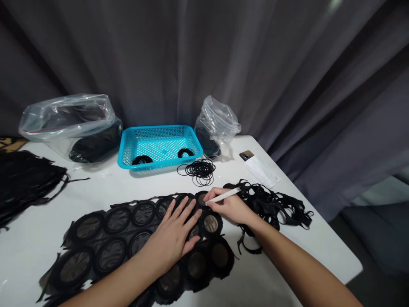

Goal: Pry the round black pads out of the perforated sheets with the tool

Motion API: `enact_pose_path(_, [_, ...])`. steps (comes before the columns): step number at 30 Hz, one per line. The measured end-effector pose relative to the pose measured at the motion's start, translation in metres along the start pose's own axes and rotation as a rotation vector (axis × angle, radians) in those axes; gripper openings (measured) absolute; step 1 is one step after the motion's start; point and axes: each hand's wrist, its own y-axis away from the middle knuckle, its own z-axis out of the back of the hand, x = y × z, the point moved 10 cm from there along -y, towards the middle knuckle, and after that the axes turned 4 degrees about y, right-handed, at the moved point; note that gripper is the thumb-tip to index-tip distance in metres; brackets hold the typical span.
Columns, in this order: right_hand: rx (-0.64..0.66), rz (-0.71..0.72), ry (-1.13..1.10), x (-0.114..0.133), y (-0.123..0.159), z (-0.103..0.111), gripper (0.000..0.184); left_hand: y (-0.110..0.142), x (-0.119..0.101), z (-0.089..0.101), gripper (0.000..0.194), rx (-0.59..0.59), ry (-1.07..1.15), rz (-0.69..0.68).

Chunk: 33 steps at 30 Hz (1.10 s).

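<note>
A black sheet (pixel 108 241) moulded with several mesh-centred rings lies across the front of the white table (pixel 38 232). My left hand (pixel 174 234) rests flat on it, fingers stretched out and pressing the sheet down. Just to its right, my right hand (pixel 228 207) grips a thin white pen-like tool (pixel 223 196), its tip touching a ring near the sheet's upper right edge. A tangle of black cut-out scrap (pixel 275 207) lies behind my right hand.
A turquoise basket (pixel 159 147) holding two black rings stands at the back, with clear plastic bags left (pixel 72 123) and right (pixel 217 123) of it. Loose thin black rings (pixel 200 169) lie before it. A white paper (pixel 263 170) sits right; black strips (pixel 25 181) pile far left.
</note>
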Motion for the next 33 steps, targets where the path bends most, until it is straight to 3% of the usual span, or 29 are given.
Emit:
enact_pose_path(6, [0.018, 0.078, 0.125, 0.014, 0.002, -0.002, 0.009, 0.000, -0.001, -0.001, 0.059, 0.000, 0.015, 0.002])
enact_pose_path(12, [0.007, 0.284, 0.656, 0.040, 0.016, -0.038, 0.012, 0.000, -0.002, 0.002, 0.054, -0.015, 0.036, 0.004])
enact_pose_path(14, [-0.092, 0.222, 0.777, 0.035, 0.010, -0.018, 0.015, -0.001, -0.003, 0.002, 0.054, -0.003, 0.030, 0.000])
enact_pose_path(16, [-0.302, 0.108, 0.795, 0.028, 0.006, 0.029, 0.015, -0.002, -0.002, 0.003, 0.053, 0.003, 0.035, 0.002])
enact_pose_path(18, [-0.499, 0.037, 0.723, 0.024, 0.010, 0.077, 0.014, -0.003, -0.002, 0.005, 0.051, 0.009, 0.045, 0.007])
enact_pose_path(20, [-0.536, 0.023, 0.577, 0.022, 0.016, 0.098, 0.014, -0.003, -0.002, 0.008, 0.049, 0.002, 0.051, 0.009])
enact_pose_path(22, [-0.420, 0.018, 0.428, 0.020, 0.023, 0.087, 0.016, -0.002, -0.007, 0.011, 0.045, -0.003, 0.067, -0.005])
enact_pose_path(25, [-0.166, 0.029, 0.274, 0.023, 0.039, 0.035, 0.015, 0.005, -0.020, 0.009, 0.043, 0.025, 0.123, -0.048])
enact_pose_path(28, [-0.019, 0.043, 0.181, 0.025, 0.054, -0.006, 0.015, 0.015, -0.032, 0.005, 0.047, 0.052, 0.137, -0.076])
enact_pose_path(33, [0.038, 0.081, 0.150, 0.025, 0.061, -0.018, 0.015, 0.024, -0.038, 0.000, 0.053, 0.050, 0.095, -0.086])
